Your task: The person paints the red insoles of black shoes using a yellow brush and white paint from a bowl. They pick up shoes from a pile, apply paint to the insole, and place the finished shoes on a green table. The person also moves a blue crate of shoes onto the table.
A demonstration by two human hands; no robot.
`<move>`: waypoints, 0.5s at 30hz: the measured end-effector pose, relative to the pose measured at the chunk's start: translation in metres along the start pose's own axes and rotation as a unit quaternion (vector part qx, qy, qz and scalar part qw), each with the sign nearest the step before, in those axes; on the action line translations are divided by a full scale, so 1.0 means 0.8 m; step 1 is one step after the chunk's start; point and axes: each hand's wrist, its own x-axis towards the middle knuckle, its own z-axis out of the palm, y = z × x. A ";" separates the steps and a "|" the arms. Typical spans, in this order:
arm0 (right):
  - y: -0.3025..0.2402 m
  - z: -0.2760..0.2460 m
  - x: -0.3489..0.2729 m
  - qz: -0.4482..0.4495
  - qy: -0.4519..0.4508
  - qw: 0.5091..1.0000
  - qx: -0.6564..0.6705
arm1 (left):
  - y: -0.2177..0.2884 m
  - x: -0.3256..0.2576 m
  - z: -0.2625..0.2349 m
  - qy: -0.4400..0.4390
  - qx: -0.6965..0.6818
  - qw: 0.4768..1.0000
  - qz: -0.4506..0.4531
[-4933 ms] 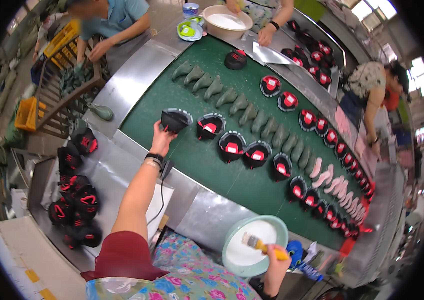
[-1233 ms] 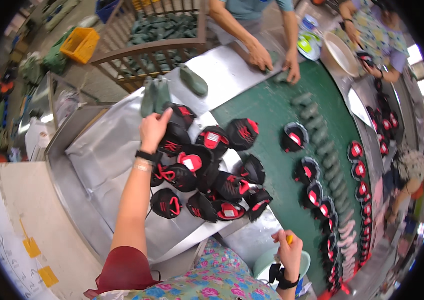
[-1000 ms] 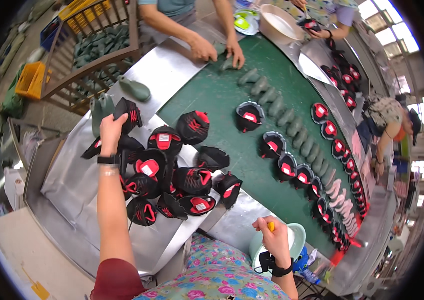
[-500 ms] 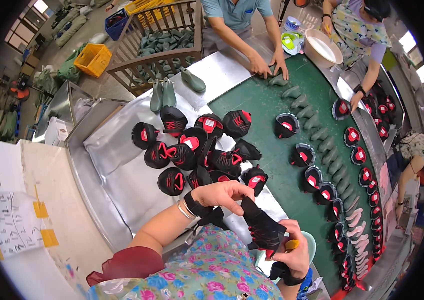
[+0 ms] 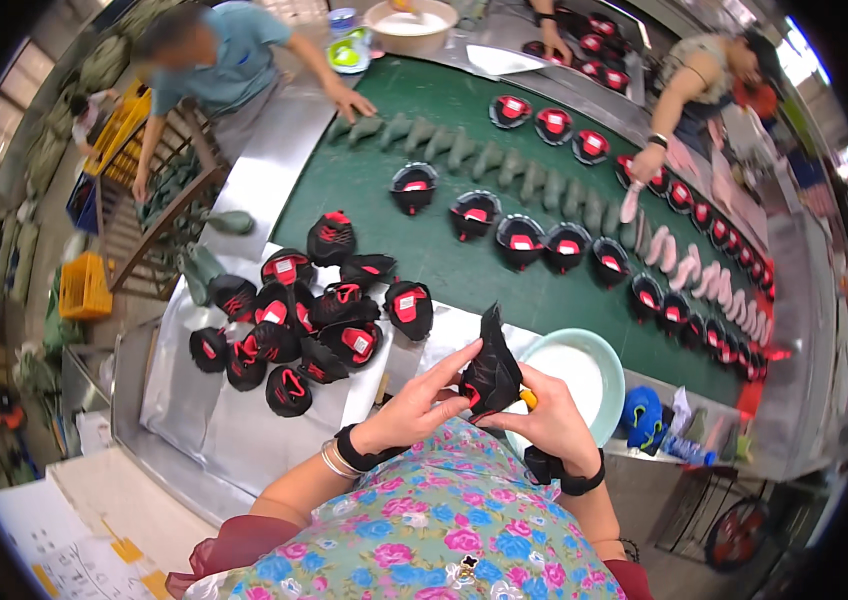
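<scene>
I hold a black shoe upper (image 5: 492,370) with red lining upright in front of my chest, between both hands. My left hand (image 5: 414,408) pinches its lower left side with thumb and fingers. The fingers of my right hand (image 5: 552,418) close on the upper's right side. A yellow handle (image 5: 528,399) also sticks out of the right hand; the rest of that tool is hidden. Just beyond the right hand stands a pale green basin (image 5: 616,375) of white liquid. To the left, a pile of similar black and red uppers (image 5: 289,300) lies on a metal tray (image 5: 194,425).
Ahead, a green conveyor belt (image 5: 344,205) carries rows of uppers, green shoe lasts (image 5: 489,160) and pink lasts (image 5: 684,268). A co-worker (image 5: 229,65) reaches into a wooden crate (image 5: 179,240). Another co-worker's hand (image 5: 647,160) holds a pink last. A blue bundle (image 5: 647,415) lies right of the basin.
My view has swung to the right. The upper is now turned more upright, and my left hand has moved from its top end to its lower side. The co-worker's one hand went into the crate.
</scene>
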 end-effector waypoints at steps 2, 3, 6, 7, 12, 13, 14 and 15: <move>0.002 -0.013 -0.021 0.038 -0.034 0.998 -0.033 | 0.001 0.008 0.005 -0.039 -0.001 0.999 -0.032; 0.009 -0.011 -0.033 0.028 -0.016 0.999 -0.025 | 0.001 0.012 0.008 -0.060 -0.014 0.997 -0.045; 0.023 -0.005 -0.062 0.013 0.001 0.999 0.051 | -0.005 0.021 0.017 -0.133 -0.058 0.989 -0.036; 0.028 -0.006 -0.070 0.015 -0.006 0.999 0.041 | -0.011 0.028 0.019 -0.163 0.014 0.986 -0.017; 0.047 -0.029 -0.129 0.054 0.030 0.998 -0.003 | -0.016 0.035 0.056 -0.230 -0.088 0.962 -0.121; 0.062 -0.028 -0.143 0.099 0.113 0.986 0.068 | -0.025 0.030 0.063 -0.246 -0.113 0.950 -0.153; 0.080 -0.028 -0.154 0.142 0.198 0.961 0.129 | -0.031 0.026 0.072 -0.246 -0.111 0.955 -0.125; 0.094 -0.034 -0.166 0.176 0.280 0.938 0.102 | -0.040 0.016 0.075 -0.259 -0.032 0.957 -0.127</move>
